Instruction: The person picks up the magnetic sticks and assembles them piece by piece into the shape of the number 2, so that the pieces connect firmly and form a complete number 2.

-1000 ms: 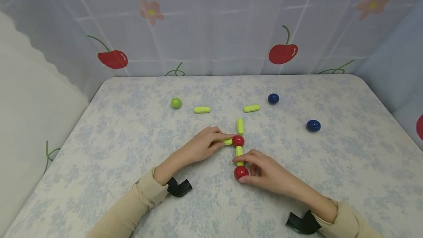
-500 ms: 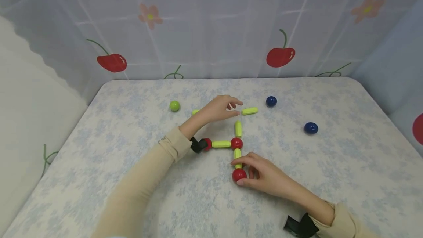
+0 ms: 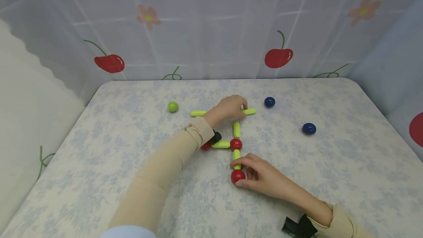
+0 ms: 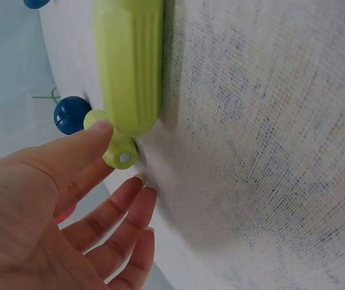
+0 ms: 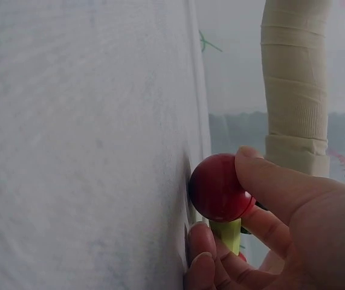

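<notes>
In the head view, my left hand (image 3: 231, 106) reaches to the left end of a loose yellow-green rod (image 3: 250, 111). Thumb and index finger straddle that end in the left wrist view, where the rod's end (image 4: 122, 158) has a metal dot. My right hand (image 3: 261, 172) holds the near red ball (image 3: 238, 176), thumb on the ball and index finger across the rod (image 3: 236, 154) joined to it. This rod runs to a second red ball (image 3: 236, 144). From there another rod (image 3: 221, 144) goes left to a third red ball (image 3: 206, 145), partly hidden by my left wrist.
Beyond the second ball lies an upright-pointing rod (image 3: 237, 129). Another rod (image 3: 198, 114) lies left of my left hand, beside a green ball (image 3: 173, 107). Two blue balls (image 3: 269, 102) rest at the right on the patterned table (image 3: 347, 146). A printed curtain stands behind.
My left hand has left the side rod by the second red ball and moved away to the loose rod at the back. The right hand stays on the near red ball.
</notes>
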Demonstrator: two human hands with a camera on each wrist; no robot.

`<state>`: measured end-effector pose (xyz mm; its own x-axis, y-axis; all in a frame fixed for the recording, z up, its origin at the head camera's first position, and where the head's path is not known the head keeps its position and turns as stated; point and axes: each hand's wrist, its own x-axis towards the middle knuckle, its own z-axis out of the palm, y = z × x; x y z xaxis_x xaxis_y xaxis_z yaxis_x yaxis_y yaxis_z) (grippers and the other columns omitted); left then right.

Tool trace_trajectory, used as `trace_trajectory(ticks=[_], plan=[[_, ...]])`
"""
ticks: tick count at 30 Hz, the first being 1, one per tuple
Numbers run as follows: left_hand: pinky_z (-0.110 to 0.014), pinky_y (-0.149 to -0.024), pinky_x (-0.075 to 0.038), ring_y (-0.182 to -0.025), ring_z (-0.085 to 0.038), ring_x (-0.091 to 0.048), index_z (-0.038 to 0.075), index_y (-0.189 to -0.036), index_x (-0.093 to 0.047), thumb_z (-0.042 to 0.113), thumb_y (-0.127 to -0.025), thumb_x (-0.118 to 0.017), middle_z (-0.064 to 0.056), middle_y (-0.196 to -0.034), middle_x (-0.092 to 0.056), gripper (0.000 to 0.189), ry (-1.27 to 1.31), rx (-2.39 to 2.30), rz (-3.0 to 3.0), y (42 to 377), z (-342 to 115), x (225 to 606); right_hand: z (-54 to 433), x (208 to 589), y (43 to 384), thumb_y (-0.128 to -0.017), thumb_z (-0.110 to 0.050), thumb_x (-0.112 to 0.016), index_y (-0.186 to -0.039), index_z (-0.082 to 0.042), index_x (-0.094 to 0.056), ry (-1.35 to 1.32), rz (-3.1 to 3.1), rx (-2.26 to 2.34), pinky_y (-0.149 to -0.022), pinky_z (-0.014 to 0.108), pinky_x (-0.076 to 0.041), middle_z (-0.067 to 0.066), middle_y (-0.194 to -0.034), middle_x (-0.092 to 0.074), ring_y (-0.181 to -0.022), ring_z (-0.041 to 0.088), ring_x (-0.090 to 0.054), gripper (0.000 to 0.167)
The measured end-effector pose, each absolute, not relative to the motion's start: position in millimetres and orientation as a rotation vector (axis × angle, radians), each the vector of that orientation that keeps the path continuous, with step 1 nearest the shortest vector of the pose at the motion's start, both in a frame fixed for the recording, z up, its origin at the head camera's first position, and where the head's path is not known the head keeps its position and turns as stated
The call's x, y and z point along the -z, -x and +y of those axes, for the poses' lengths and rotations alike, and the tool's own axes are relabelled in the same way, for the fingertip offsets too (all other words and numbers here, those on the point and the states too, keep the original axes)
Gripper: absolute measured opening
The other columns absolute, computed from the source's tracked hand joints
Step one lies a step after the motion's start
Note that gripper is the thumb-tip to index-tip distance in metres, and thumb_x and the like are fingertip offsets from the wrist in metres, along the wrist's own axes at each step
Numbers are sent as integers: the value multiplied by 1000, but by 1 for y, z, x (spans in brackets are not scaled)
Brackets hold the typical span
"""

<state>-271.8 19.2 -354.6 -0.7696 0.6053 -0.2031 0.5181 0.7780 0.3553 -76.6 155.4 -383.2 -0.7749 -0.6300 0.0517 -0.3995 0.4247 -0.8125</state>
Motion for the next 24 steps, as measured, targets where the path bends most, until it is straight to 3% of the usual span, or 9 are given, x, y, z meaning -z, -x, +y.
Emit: trace_trajectory(ticks=[4,14,24], plan=[[-29,-68,-44,-82,-15,-53,12,-104,-67,22,-89,-66,-1,-102,-60,18,-858,-411,2711,270,20,354,155,383,77,-85,-31,-69,-120,-16,-59,906,2429,1275,-59,25,-46,-3,-96,-51,-69,9,-49,39],[-27,-63,-41,-70,-13,-48,7,-93,-67,13,-90,-63,-2,-87,-61,8,-892,-378,2768,267,16,351,155,385,76,-85,-30,-69,-120,-14,-59,937,2414,1299,-59,25,-46,-3,-96,-52,-68,9,-49,39],[-21,-75,-45,-89,-13,-58,5,-110,-67,15,-91,-64,-4,-101,-64,22,-962,-844,2731,249,-12,330,156,385,76,-86,-32,-68,-120,-15,-59,922,2426,1274,-60,25,-46,-5,-97,-53,-68,9,-50,39]])
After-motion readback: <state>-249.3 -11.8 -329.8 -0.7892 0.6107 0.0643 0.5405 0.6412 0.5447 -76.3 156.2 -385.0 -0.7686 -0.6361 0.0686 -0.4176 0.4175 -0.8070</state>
